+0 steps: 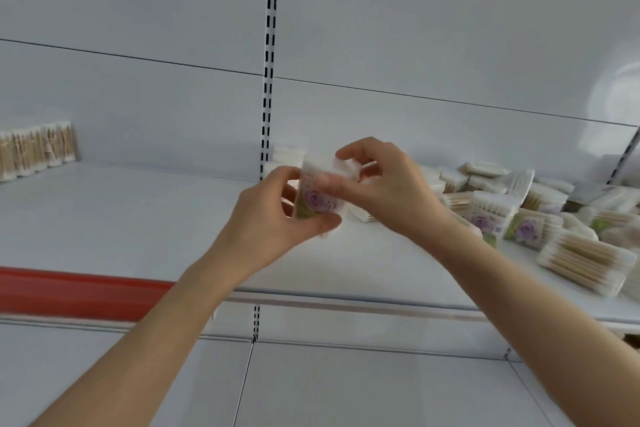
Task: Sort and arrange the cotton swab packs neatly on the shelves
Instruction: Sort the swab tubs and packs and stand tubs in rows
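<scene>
Little done so far: only a short upright row [36, 149] of packs at the far left of the shelf [121, 218]. Holding one rose-printed pack [317, 199] above mid-shelf, pinched in both the left hand [270, 222] and the right hand [388, 191]. Left to sort, seemingly: jumbled heap [540, 218] at right.

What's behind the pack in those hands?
Behind the held pack, some white packs sit at the back panel, beside the slotted upright. The pack, the left hand and the right hand hide how many there are.
</scene>
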`<action>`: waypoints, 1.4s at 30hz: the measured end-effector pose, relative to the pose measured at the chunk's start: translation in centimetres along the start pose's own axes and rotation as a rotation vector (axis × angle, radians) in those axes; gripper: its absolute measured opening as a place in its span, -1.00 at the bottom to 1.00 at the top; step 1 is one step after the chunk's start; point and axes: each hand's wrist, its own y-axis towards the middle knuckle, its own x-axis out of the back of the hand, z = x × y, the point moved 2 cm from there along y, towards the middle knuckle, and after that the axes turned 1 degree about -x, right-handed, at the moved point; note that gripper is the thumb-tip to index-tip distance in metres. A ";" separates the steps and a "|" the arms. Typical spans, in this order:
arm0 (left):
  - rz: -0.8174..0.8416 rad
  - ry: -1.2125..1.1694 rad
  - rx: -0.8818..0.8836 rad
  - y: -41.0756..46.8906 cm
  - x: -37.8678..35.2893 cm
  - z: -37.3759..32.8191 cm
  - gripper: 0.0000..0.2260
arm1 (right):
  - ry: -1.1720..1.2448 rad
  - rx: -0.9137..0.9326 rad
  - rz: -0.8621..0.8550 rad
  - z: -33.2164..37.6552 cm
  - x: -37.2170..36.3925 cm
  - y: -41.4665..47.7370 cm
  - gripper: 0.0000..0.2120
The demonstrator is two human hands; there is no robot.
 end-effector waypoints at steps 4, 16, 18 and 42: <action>0.001 0.005 0.080 -0.6 0.9 1.7 -0.63 | 0.037 -0.032 0.009 -2.1 0.7 1.5 -0.67; 0.064 0.101 0.138 0.1 0.3 4.6 -0.69 | -0.648 -0.269 0.031 -10.8 1.7 12.2 -0.60; 0.060 0.096 0.129 0.2 0.4 4.9 -0.70 | -0.744 -0.340 0.078 -11.4 1.2 12.6 -0.60; -0.092 0.140 0.044 0.2 1.6 5.3 -0.52 | -0.129 -0.027 -0.252 -3.4 3.2 3.7 -0.77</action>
